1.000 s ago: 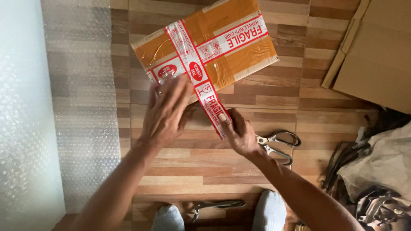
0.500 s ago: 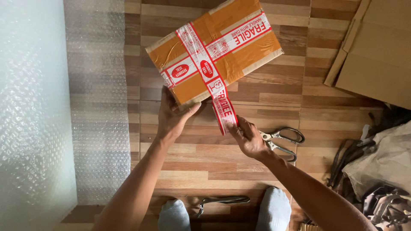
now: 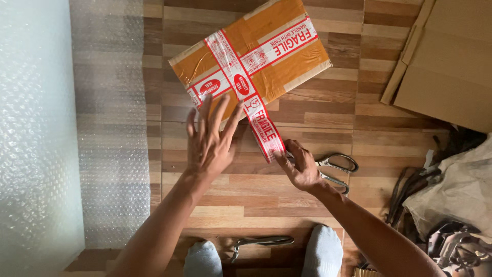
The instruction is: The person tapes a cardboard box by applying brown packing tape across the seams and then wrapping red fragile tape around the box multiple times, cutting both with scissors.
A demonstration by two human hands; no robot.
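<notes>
Brown cardboard box wrapped in red-and-white printed tape (image 3: 251, 61) lies on the wood floor, just ahead of both hands. Left hand (image 3: 210, 141), fingers spread, nearer, touches its near edge. Right hand (image 3: 300, 166) pinches loose tape strip (image 3: 264, 131), running diagonally back from box.

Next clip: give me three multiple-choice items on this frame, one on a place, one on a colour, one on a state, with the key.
1. Where do the metal scissors lie?
A. On the wooden plank floor, by the right hand
B. On top of the box
C. On the bubble wrap

2. What colours is the printed tape strip crossing the brown cardboard box?
A. Blue and yellow
B. Red and white
C. Green and black

3. What is the state of the left hand?
A. Clenched in a fist
B. Holding the scissors
C. Open, fingers spread at the box's near edge

Key: 1 A, the scissors rest on the planks just right of that hand. 2 B, red print and edging on white. 3 C, its fingers fan out and hold nothing.
</notes>
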